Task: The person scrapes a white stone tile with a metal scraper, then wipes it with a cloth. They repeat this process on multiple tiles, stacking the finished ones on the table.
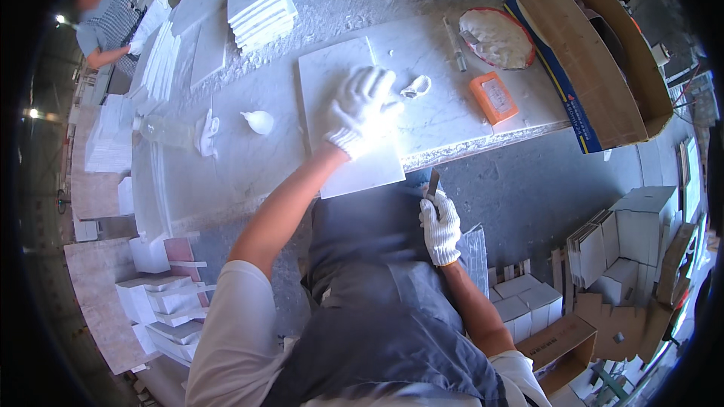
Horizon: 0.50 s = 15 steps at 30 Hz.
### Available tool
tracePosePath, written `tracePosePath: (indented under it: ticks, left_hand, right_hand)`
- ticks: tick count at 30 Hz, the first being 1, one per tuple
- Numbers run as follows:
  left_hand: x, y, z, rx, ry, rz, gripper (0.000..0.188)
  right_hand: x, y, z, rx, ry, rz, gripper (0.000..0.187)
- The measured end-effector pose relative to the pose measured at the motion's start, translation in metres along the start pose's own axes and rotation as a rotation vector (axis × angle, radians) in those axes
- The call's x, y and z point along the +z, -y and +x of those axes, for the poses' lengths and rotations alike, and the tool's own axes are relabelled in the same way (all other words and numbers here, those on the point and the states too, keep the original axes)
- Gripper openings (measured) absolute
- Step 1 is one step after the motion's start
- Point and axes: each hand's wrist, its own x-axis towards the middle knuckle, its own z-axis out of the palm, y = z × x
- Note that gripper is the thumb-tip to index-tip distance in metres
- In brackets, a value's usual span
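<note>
Slab (369,164) overhangs bench (256,169) edge; left hand (362,105) lies atop, fingers unclenched; right hand (440,227) clasps flat tool (433,182) in open space.

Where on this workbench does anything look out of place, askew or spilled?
Pale dust lies strewn across the back of the table, looking like spilled residue. The slab under the left hand juts past the table's front edge, so it looks askew, though that may be deliberate.
</note>
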Motion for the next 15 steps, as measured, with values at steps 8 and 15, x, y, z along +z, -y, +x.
tracePosePath:
  ticks: [8, 15]
  left_hand:
    - [-0.013, 0.011, -0.057, 0.222, -0.094, -0.016, 0.081]
    - [-0.063, -0.056, -0.148, 0.46, 0.051, -0.395, 0.07]
  right_hand:
    - [0.001, 0.0, -0.001, -0.017, -0.013, -0.002, 0.022]
    - [-0.026, 0.019, -0.007, 0.06, -0.004, 0.161, 0.024]
